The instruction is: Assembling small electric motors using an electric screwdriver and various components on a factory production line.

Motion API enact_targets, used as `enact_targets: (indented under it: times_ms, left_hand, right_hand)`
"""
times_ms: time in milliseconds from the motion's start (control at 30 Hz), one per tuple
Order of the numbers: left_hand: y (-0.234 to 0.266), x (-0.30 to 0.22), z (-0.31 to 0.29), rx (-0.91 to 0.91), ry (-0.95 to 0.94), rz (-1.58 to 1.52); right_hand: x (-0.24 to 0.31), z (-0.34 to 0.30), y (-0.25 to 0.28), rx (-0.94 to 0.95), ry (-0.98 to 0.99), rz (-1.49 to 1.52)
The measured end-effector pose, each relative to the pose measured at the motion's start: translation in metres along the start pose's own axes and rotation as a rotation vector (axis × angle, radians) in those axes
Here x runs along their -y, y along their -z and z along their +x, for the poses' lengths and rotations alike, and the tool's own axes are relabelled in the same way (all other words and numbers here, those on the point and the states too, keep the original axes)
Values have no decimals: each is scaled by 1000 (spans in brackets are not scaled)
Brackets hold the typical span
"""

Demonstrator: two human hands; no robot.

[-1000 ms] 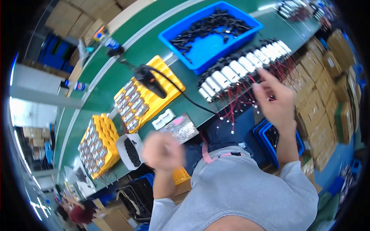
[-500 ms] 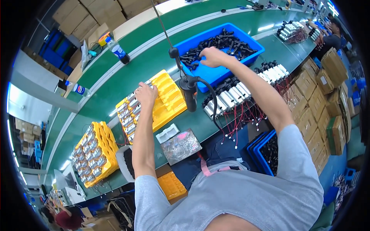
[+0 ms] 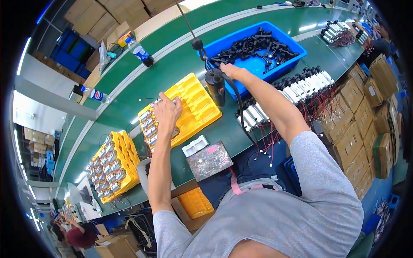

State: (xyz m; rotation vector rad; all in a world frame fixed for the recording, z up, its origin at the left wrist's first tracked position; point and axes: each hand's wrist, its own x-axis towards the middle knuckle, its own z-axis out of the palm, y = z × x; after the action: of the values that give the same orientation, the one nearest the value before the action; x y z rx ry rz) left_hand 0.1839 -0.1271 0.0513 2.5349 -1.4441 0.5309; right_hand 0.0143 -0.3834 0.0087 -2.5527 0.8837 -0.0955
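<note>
My left hand (image 3: 167, 112) is over the left part of a yellow moulded tray (image 3: 198, 112), its fingers bent round a small silver motor, mostly hidden beneath them. More silver motors (image 3: 149, 129) with thin wires lie in the tray's slots beside it; the right-hand slots hold none. At the near left corner of a blue bin (image 3: 287, 65) is my right hand (image 3: 232, 72), fingers curled and partly hidden by a hanging black power screwdriver (image 3: 216, 88) and its cable. Whatever it holds is hidden. Black plastic parts (image 3: 269, 47) fill much of the bin.
Stacked yellow trays (image 3: 112, 167) with motors stand at left. White cylindrical units (image 3: 297, 92) with red wires line the bench's right edge. Near me lie a metal block (image 3: 210, 161) and a white holder (image 3: 195, 146). Bottles (image 3: 140, 52) stand at the back; cartons (image 3: 344, 129) are piled right.
My right hand has moved left and nearer, from over the blue bin to beside the screwdriver. My left hand stays at the tray, its fingers now more bent. The whole view has shifted slightly.
</note>
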Motion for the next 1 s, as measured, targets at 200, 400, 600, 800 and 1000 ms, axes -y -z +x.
enact_targets:
  times_ms: [200,400,600,800,1000]
  left_hand:
    - [32,14,-11,442,489,-781]
    - [28,-10,-12,133,181,-271]
    - [18,-17,-21,214,214,-348]
    - [23,-14,-26,228,192,-387]
    - [26,-19,-14,316,37,-210]
  right_hand:
    - [18,-15,23,229,-251,35]
    - [18,-30,36,-275,-218,-96]
    - [53,-101,131,-676,177,-16]
    - [155,-334,149,-947,292,584]
    - [199,-324,32,-211,373,721]
